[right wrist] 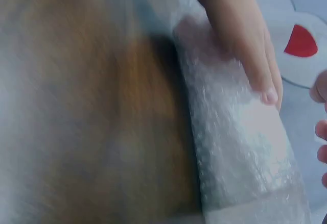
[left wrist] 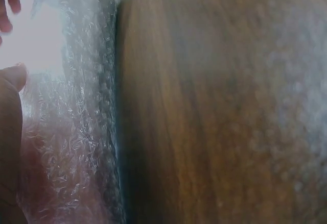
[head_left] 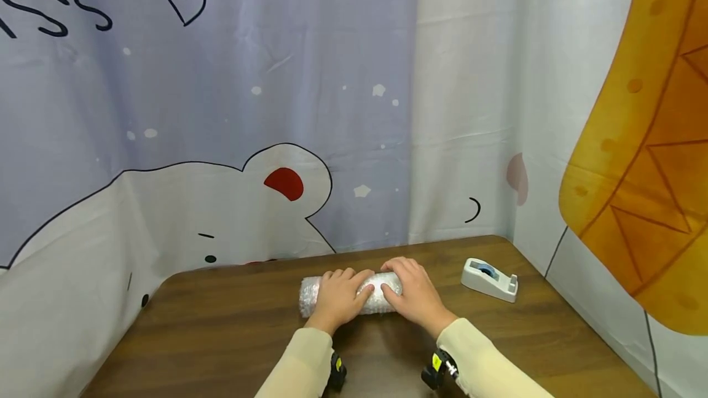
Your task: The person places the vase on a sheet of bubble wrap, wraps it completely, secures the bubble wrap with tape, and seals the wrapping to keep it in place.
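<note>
A roll wrapped in clear bubble wrap lies crosswise on the wooden table, in front of the person. My left hand rests over its left-middle part, with the thumb on top and the other fingers towards the far side. On the right part of the roll is my right hand, fingers spread and lightly bent, its thumb pointing at the left thumb. The left wrist view shows the wrap's bubbles up close. In the right wrist view the left hand lies across the roll. What the wrap contains is hidden.
A white tape dispenser with a blue-cored roll stands at the table's right. The brown table ends at a printed curtain behind and on both sides.
</note>
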`<action>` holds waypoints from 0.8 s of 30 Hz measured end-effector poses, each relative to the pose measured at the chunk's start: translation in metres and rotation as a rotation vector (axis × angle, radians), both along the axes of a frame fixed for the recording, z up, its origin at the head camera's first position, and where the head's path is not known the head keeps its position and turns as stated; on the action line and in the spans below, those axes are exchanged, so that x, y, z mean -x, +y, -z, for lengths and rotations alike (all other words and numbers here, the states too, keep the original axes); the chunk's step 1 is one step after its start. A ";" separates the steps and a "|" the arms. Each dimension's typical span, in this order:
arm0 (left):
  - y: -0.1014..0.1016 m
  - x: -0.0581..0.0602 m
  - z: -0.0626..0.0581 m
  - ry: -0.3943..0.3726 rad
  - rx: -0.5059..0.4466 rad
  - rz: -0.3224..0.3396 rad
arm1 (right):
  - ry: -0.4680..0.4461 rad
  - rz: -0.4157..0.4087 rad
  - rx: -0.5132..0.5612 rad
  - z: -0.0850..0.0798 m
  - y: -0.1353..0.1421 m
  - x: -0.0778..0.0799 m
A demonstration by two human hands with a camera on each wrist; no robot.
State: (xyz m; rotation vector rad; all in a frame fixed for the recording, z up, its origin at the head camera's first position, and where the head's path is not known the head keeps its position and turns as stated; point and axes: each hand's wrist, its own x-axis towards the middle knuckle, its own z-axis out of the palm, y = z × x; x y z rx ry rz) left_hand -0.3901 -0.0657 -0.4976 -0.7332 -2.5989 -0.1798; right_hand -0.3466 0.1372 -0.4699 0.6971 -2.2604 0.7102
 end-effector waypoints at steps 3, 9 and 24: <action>-0.001 0.001 0.000 0.007 0.006 -0.003 | -0.082 -0.033 -0.049 0.000 0.000 0.010; -0.001 -0.002 -0.001 0.037 -0.011 0.012 | -0.157 -0.026 -0.113 0.011 -0.007 0.016; -0.001 0.002 -0.001 0.009 0.003 -0.001 | -0.042 0.021 -0.447 0.027 -0.002 0.022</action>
